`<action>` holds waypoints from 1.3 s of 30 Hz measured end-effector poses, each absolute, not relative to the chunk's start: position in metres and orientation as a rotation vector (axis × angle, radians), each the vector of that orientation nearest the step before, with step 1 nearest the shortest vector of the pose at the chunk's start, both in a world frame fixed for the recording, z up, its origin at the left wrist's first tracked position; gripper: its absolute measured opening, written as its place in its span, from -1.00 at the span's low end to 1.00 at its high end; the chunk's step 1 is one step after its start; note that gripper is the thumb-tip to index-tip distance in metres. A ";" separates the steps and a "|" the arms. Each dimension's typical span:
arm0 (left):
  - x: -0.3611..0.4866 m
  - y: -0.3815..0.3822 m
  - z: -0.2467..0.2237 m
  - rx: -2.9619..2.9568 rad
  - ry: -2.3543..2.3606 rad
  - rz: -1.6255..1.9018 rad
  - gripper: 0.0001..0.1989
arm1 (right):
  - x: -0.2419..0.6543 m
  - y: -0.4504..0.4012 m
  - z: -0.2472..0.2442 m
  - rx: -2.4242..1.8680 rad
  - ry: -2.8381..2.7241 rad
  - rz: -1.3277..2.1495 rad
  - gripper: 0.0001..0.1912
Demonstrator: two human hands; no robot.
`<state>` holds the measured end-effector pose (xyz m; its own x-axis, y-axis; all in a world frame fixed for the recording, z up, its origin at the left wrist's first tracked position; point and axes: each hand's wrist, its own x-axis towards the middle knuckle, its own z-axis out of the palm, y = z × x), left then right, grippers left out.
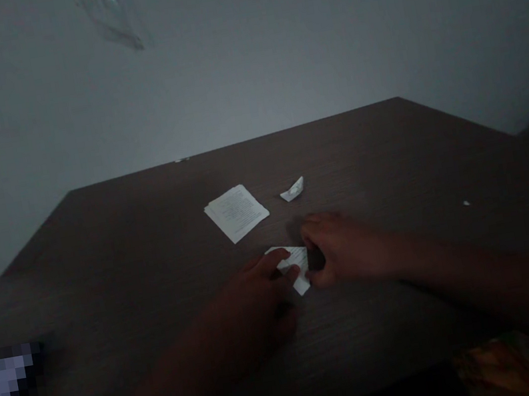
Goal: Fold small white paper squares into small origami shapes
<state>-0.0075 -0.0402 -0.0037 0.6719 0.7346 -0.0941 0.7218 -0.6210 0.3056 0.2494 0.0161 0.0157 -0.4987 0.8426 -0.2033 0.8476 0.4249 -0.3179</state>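
Two hands, the left [271,284] with fingers slightly parted and the right [326,248] loosely curled, touch a folded paper [298,261] near the front edge of a dim tabletop [364,161].

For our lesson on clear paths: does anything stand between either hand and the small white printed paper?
Nothing visible does: the left hand touches the small white printed paper, and the right hand is at its edge.

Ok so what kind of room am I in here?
Probably a room at home, though an office is possible: a dark wood-look desk against a plain wall, with a paper stack on it.
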 end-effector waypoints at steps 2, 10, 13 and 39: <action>-0.007 -0.040 -0.004 2.574 1.120 0.070 -0.37 | 0.249 0.016 0.016 1.582 2.641 -0.609 -0.57; -0.010 -0.040 0.004 2.558 1.127 0.009 -0.37 | 0.253 0.040 0.013 1.778 2.571 -0.534 -0.66; -0.008 -0.040 0.004 2.531 1.158 0.002 -0.35 | 0.252 0.029 0.015 1.669 2.604 -0.570 -0.62; -0.012 -0.037 -0.007 2.584 1.113 0.082 -0.42 | 0.256 0.041 0.011 1.777 2.597 -0.505 -0.69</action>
<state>-0.0121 -0.0372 -0.0075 0.6940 0.7160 -0.0754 0.6973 -0.6425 0.3176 0.2560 0.0413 0.0105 -0.3776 0.9154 -0.1394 0.9010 0.3285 -0.2834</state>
